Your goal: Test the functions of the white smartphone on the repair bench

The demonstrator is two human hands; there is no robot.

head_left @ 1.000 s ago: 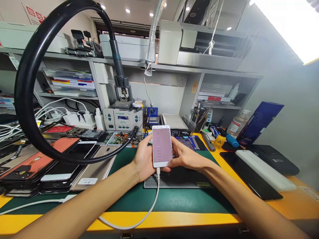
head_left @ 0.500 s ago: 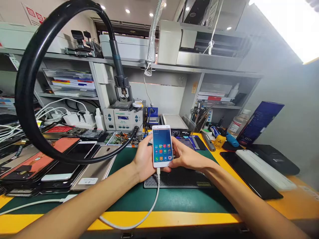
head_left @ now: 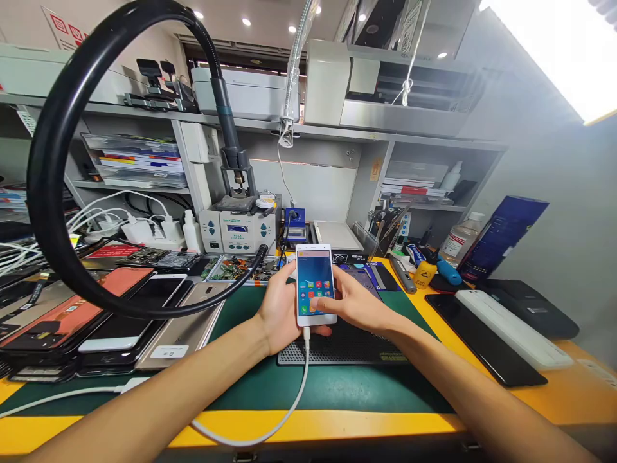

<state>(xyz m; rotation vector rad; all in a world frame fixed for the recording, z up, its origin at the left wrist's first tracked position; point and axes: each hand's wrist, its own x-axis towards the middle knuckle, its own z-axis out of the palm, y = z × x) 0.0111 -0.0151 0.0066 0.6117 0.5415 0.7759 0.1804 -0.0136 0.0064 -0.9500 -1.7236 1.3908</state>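
Note:
A white smartphone [head_left: 315, 267] with a lit home screen of app icons is held upright above the bench. My left hand [head_left: 279, 308] is closed around its left side, with fingers behind it. On the right edge, my right hand [head_left: 357, 302] also grips the phone, its thumb lying across the lower icons. A white charging cable [head_left: 307, 366] is plugged into the phone's bottom edge and loops down over the bench front. Beneath the hands lies a black perforated mat [head_left: 337, 350] on a green work mat [head_left: 376, 389].
At left, a stack of phones and phone parts [head_left: 180, 328] sits under a thick black hose [head_left: 38, 173] arching from a rework station [head_left: 241, 231]. A tray of circuit boards [head_left: 231, 267] is behind. At right are a black panel [head_left: 472, 334], a yellow bottle [head_left: 424, 274] and a clear bottle [head_left: 457, 238].
My right thumb has moved from the phone's edge onto the lower part of its screen. A light banner now shows at the top of the display.

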